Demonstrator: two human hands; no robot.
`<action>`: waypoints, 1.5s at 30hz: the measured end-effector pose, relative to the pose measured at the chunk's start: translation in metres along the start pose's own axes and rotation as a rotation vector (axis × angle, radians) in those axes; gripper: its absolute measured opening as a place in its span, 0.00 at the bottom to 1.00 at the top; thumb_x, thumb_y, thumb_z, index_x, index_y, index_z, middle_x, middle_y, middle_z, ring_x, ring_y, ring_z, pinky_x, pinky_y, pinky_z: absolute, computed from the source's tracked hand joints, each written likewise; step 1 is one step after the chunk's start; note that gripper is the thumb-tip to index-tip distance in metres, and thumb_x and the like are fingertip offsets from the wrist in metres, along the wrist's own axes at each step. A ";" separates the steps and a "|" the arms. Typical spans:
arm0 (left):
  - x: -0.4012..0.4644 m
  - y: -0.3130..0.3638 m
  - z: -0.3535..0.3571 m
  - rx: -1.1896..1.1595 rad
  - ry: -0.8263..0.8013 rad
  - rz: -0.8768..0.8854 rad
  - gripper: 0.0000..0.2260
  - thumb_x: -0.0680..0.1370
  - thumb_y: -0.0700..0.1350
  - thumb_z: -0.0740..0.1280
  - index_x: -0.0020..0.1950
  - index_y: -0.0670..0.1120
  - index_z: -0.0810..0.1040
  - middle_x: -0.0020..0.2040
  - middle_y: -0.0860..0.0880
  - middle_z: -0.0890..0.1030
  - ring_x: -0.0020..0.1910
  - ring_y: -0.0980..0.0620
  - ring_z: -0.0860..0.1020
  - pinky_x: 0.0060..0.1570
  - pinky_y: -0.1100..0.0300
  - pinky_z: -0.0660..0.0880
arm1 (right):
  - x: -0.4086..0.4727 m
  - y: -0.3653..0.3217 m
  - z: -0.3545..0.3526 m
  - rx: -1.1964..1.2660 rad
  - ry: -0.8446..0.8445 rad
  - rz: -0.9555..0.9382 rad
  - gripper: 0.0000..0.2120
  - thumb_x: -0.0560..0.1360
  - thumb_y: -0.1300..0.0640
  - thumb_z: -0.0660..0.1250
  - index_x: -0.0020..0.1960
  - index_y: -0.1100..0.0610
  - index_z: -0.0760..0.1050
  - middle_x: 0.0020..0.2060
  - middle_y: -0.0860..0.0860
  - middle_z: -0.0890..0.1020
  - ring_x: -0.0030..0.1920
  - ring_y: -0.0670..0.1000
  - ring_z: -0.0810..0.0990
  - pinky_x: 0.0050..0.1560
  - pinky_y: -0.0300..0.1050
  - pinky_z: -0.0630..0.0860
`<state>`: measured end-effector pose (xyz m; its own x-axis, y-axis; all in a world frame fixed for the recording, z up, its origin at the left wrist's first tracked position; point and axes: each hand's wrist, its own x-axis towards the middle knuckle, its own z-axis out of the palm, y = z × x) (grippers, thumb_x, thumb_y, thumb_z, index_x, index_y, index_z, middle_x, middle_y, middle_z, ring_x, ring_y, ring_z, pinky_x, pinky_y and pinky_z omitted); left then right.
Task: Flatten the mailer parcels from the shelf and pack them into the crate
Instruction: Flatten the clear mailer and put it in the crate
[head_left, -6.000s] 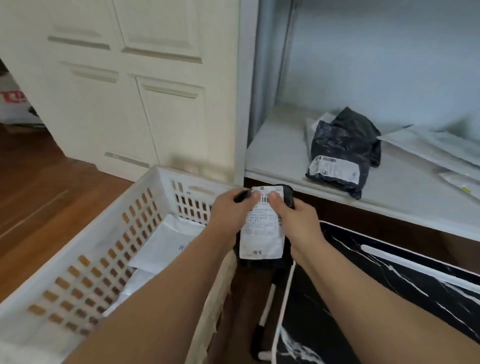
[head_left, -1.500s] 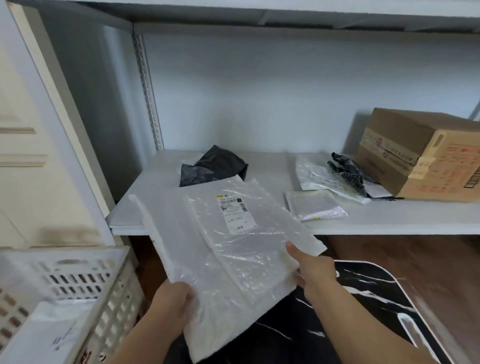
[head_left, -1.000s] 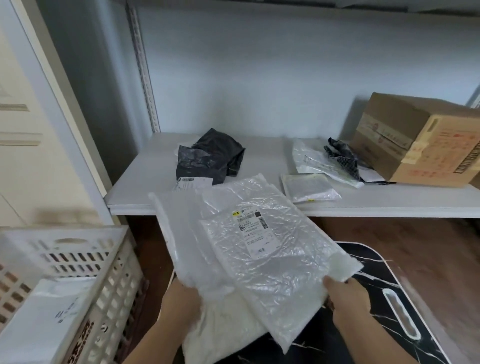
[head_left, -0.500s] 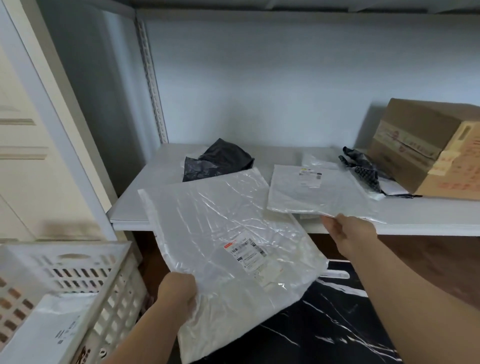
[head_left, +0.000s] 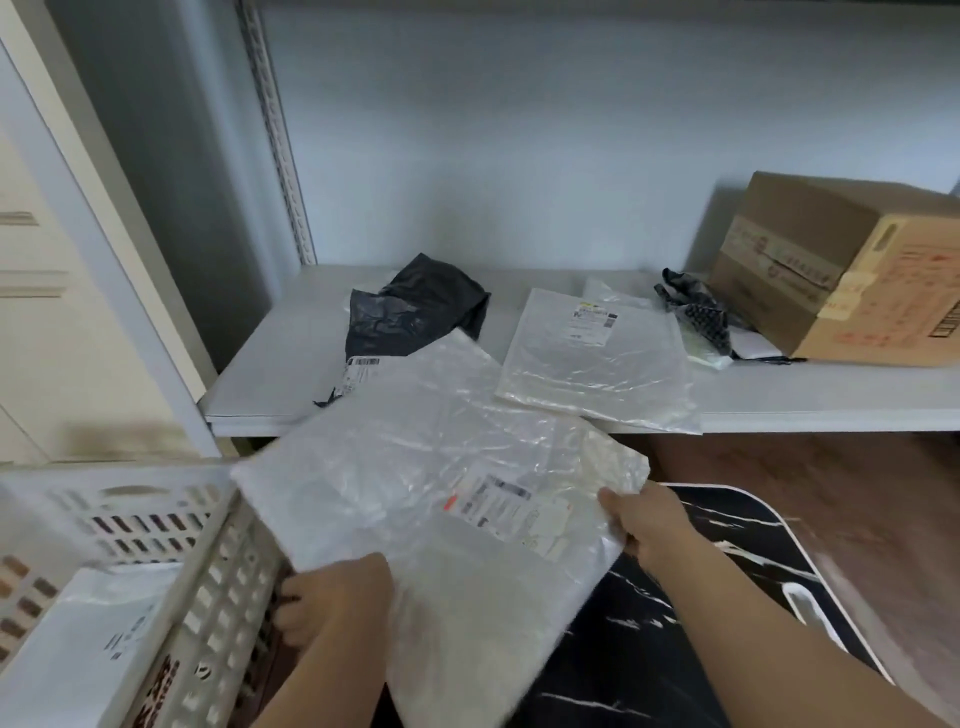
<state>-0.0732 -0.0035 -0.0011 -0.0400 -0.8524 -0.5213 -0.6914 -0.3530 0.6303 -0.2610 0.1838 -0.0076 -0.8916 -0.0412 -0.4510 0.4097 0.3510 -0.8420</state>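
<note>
Since half a second ago your right hand (head_left: 647, 525) has left the smaller clear mailer (head_left: 592, 358) lying flat on the shelf (head_left: 270, 384) and returned to the large clear mailer (head_left: 436, 499), which has shifted left toward the crate.

Shelf: white, running across the far half of the scene; its right end is cut off by the frame. At far right stands a cardboard box (head_left: 841, 270), also cropped at the edge.

Crate (head_left: 208, 582): white, slotted, near left; only one corner is visible. A white parcel (head_left: 98, 629) lies inside, mostly cut off.

Large clear mailer: held in the air in front of the shelf, with its left corner over the crate rim. You grasp its right edge with your right hand, thumb on top. Your left hand (head_left: 337, 597) holds its near left edge; the fingers there are partly covered by plastic. The label print is blurred and unreadable.

Black mailer (head_left: 415, 317): crumpled on the shelf, its near end hidden behind the held mailer.

Near the box lies a dark patterned bag (head_left: 698, 317) over pale wrapping, too tangled to make out.
</note>
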 end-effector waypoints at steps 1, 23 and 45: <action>0.000 0.001 -0.007 0.083 0.120 0.041 0.38 0.75 0.47 0.68 0.77 0.38 0.51 0.75 0.36 0.57 0.73 0.37 0.58 0.71 0.44 0.59 | -0.002 0.003 -0.008 -0.107 0.002 -0.024 0.15 0.74 0.59 0.70 0.59 0.62 0.76 0.50 0.59 0.81 0.51 0.61 0.80 0.56 0.60 0.77; 0.014 -0.074 0.085 1.087 -0.198 1.104 0.28 0.76 0.69 0.38 0.73 0.67 0.58 0.78 0.48 0.53 0.76 0.41 0.49 0.67 0.31 0.47 | 0.002 0.098 0.006 -1.238 0.043 -0.884 0.26 0.80 0.38 0.47 0.73 0.46 0.65 0.73 0.52 0.65 0.74 0.58 0.60 0.69 0.62 0.56; 0.047 -0.056 0.110 1.069 -0.147 1.243 0.28 0.76 0.70 0.47 0.73 0.61 0.63 0.74 0.47 0.67 0.73 0.38 0.61 0.65 0.30 0.51 | 0.050 0.074 0.033 -1.256 -0.220 -0.862 0.34 0.74 0.36 0.28 0.78 0.45 0.42 0.77 0.41 0.41 0.75 0.48 0.31 0.74 0.55 0.34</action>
<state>-0.1162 0.0188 -0.1242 -0.9373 -0.3284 -0.1167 -0.3360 0.9404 0.0523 -0.2692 0.1772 -0.1022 -0.6733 -0.7322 -0.1026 -0.7211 0.6809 -0.1279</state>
